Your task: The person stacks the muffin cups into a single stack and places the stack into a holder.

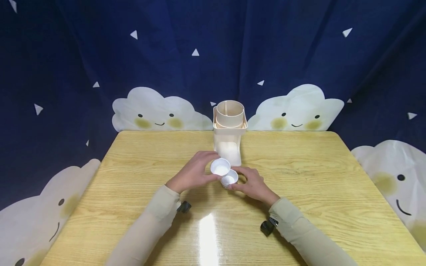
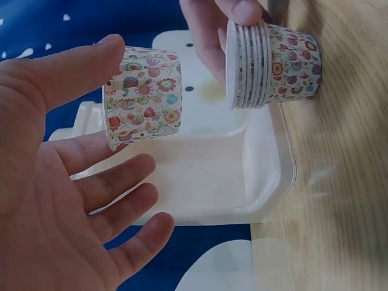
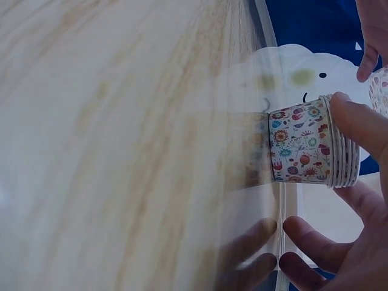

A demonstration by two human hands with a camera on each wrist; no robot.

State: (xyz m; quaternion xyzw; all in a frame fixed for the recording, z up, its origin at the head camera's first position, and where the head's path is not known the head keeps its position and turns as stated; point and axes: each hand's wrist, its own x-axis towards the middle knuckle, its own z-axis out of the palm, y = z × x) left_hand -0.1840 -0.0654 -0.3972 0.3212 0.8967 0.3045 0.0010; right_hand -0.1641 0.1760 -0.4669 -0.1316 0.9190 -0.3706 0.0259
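Note:
My left hand (image 1: 194, 173) pinches a single paper cup (image 2: 148, 97) between thumb and index finger. In the left wrist view its other fingers are spread. The cup is white inside, with a flower print outside, and is held mouth up. Lower and just to its right, a nested stack of matching paper cups (image 3: 303, 142) stands upright on the table. My right hand (image 1: 254, 186) grips that stack near its rims, thumb on one side and a finger on the other. Seen from the head, the single cup partly covers the stack's opening.
Directly behind the hands, a cream plastic stand (image 1: 227, 147) with a round open tube (image 1: 230, 114) on top is at the table's back edge. The wooden table (image 1: 149, 159) extends to both sides. A dark blue curtain (image 1: 213, 37) with cloud faces hangs behind.

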